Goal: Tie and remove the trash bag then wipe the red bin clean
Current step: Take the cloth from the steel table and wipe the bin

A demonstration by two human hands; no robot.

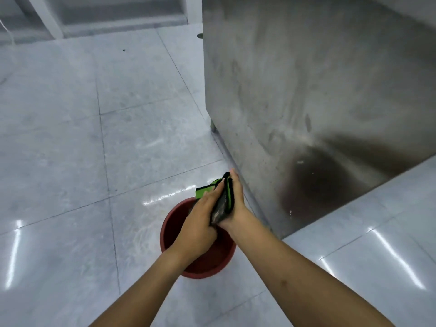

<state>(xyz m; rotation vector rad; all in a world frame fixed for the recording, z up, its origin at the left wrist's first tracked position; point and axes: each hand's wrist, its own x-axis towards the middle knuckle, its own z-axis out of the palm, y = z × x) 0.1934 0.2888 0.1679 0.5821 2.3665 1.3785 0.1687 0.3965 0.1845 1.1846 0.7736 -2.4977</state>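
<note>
A round red bin (169, 232) stands upright on the tiled floor, low in the middle of the view, with no bag in it. Both my hands are held together above its far right rim with a folded cloth (223, 204) between them; the cloth is green with black edging and a grey face. My left hand (200, 225) lies over the cloth from the left, its fingers stretched along it. My right hand (237, 199) backs the cloth from the right, fingers straight and pointing away from me. The trash bag is not in view.
A tall stainless steel cabinet side (306, 102) rises just right of the bin, its foot (213, 127) on the floor. Glossy grey floor tiles (70, 149) spread to the left and front. White shelving legs (50, 17) stand at the far top left.
</note>
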